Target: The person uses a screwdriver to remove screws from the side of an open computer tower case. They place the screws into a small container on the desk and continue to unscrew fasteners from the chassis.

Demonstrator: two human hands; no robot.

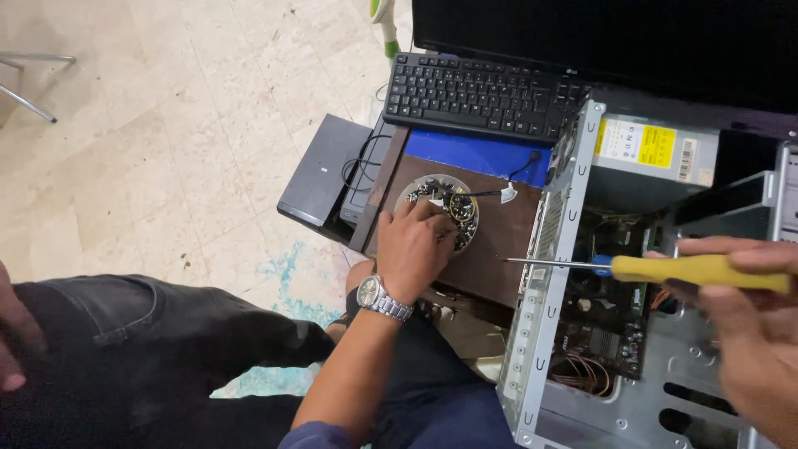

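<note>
Far left, at frame edge: part of another person's hand (10,333) over a dark trouser leg (125,333). Behind, on the tiled floor (166,125), a flat black box (320,170). Further right, the left hand (411,245) with a metal wristwatch (382,298), fingers dipped into a small round dish (440,208) full of screws and small parts, resting on a brown board (499,241); whether closed on a screw, cannot tell. Above, a black keyboard (482,96) before a dark monitor (607,41). To the right, an open computer case (582,333) lying on its side, circuit board (611,320) visible inside. Far right, the right hand (748,333) clenched around the yellow handle of a screwdriver (657,268), thin shaft pointing left across the case edge.
</note>
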